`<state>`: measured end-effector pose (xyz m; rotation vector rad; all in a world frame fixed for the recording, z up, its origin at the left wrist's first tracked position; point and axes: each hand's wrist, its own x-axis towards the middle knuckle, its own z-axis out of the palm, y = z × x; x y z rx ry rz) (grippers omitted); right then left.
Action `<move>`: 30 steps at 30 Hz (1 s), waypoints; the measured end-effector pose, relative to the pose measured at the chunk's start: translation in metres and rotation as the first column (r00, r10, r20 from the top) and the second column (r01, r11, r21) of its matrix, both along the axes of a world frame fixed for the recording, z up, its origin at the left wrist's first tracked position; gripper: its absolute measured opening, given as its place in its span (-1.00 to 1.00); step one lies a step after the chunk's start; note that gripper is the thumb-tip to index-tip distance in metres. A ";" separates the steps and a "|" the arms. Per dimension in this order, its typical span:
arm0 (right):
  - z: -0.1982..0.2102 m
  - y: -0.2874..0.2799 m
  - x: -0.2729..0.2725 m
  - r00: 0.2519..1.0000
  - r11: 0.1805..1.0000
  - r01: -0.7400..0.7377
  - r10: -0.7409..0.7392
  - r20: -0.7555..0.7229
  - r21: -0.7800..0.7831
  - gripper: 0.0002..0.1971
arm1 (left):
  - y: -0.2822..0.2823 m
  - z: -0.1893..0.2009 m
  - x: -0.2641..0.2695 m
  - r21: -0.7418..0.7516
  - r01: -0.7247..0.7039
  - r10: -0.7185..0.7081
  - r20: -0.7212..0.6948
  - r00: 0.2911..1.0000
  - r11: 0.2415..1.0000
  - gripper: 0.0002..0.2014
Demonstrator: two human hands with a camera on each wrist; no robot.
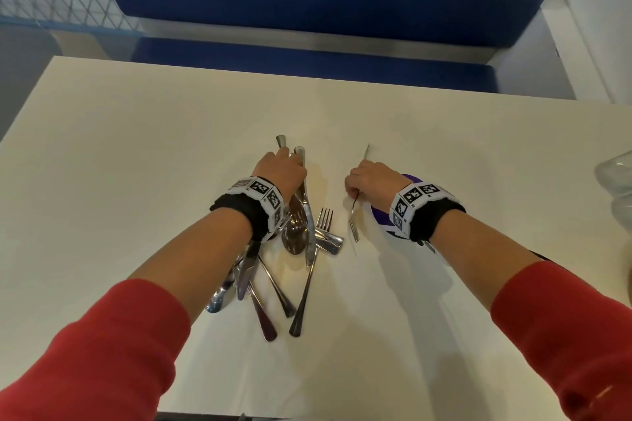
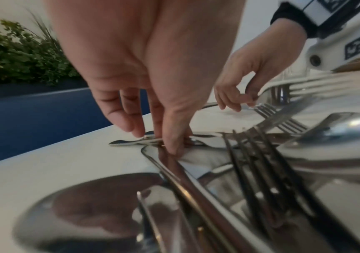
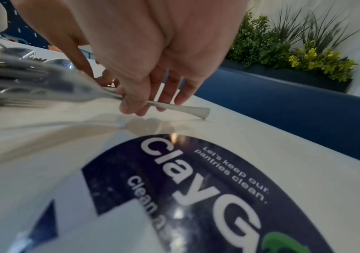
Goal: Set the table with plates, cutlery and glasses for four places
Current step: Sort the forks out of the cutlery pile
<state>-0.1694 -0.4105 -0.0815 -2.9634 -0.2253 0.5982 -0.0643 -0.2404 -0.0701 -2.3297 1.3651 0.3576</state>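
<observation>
A heap of steel cutlery (image 1: 297, 243) lies mid-table on the cream table (image 1: 136, 181): spoons, forks and knives crossed over one another. My left hand (image 1: 284, 155) reaches over the heap's far end, and its thumb and fingers (image 2: 174, 147) pinch a handle there; which piece it is I cannot tell. Two handle tips stick out beyond the knuckles. To the right, my right hand (image 1: 352, 185) pinches a single fork (image 1: 354, 227) by its stem. The fork's handle end (image 3: 196, 111) touches the table and its tines point back toward me.
A round purple sticker (image 3: 196, 188) is stuck to the table under my right wrist. Clear glassware (image 1: 615, 178) stands at the right edge. A blue bench (image 1: 307, 58) runs along the far side, with green plants (image 3: 283, 42) behind it.
</observation>
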 end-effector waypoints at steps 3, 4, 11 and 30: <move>0.009 -0.009 0.002 0.996 0.997 0.037 -0.042 0.076 0.063 -0.74 | 0.000 0.002 0.005 0.027 0.078 -0.078 0.012 0.997 0.997 -0.77; 0.013 -0.011 0.003 0.991 0.994 0.065 -0.076 0.113 0.092 -0.77 | 0.000 0.005 0.007 0.013 0.090 -0.090 0.010 0.996 0.996 -0.80; 0.052 -0.002 0.004 0.710 0.758 0.321 -0.589 0.386 0.568 -0.89 | 0.019 0.046 0.021 -0.483 -0.345 0.229 -0.283 0.931 0.805 -0.86; 0.061 0.066 -0.012 0.583 0.040 0.427 -0.776 -0.241 0.903 -0.79 | 0.014 0.046 -0.068 -0.135 -0.989 -0.120 -0.983 0.141 -0.054 -0.78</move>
